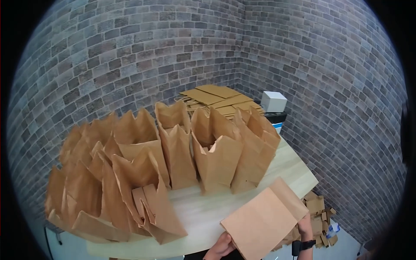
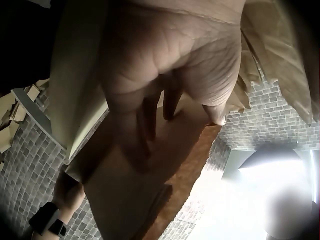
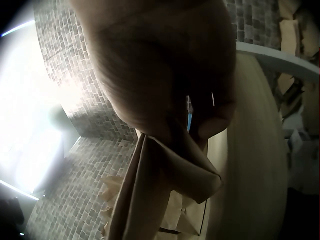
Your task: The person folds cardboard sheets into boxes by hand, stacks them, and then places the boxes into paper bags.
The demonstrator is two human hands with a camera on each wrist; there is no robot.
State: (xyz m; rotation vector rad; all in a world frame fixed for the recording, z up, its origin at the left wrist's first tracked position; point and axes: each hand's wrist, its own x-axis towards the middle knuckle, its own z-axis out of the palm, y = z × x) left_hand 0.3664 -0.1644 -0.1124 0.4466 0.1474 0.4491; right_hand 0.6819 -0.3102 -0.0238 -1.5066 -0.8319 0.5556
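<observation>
A flat-folded brown paper bag is held at a slant over the near edge of the table, its folded part toward the upper right. My left hand grips its lower left edge. In the left wrist view the thumb of the left hand lies at the bag's edge, with the fingers against its face. My right hand holds the opposite side. In the right wrist view the right hand pinches a creased corner of the bag; part of its fingers are in shadow.
Several opened paper bags stand upright across the table; a front one has brown items inside. Flat handled bags are stacked behind, beside a white box. Cardboard pieces lie on the floor at the right.
</observation>
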